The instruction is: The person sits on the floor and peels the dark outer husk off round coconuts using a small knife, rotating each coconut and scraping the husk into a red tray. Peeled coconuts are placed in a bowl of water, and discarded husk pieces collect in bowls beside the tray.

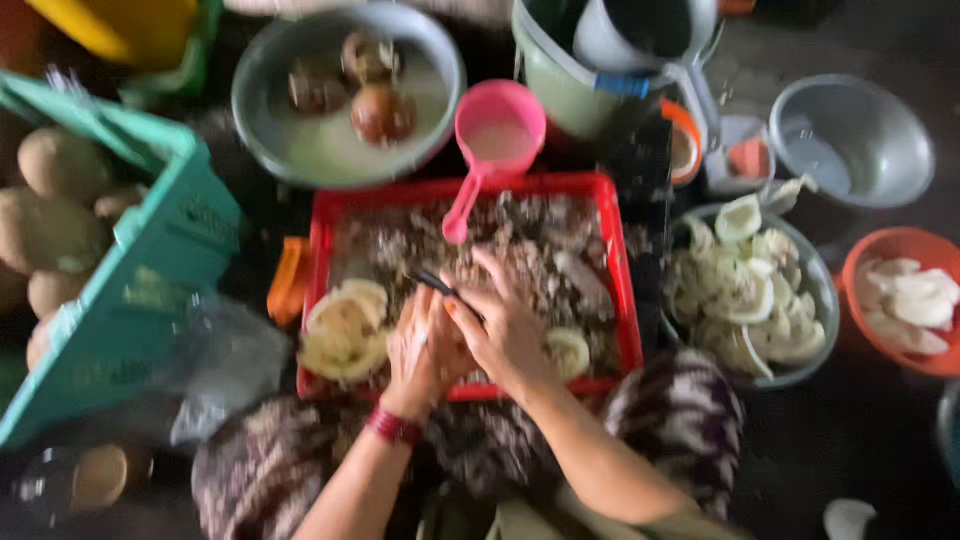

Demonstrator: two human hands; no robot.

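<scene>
while the left hand cups something hidden and the right hand grips a dark knife over the red crate, both press close — a slip could nick the left fingers. blur hides the blade's edge.

A single camera, worn on the person's head, looks almost straight down over the lap and forearms onto the ground-level work area. It sits close: the red crate fills the middle of the frame, with the two hands just below centre. The top edge faces away from the person, cutting off bowls and a bucket. The picture is motion-blurred, so finer detail perhaps cannot be trusted
</scene>
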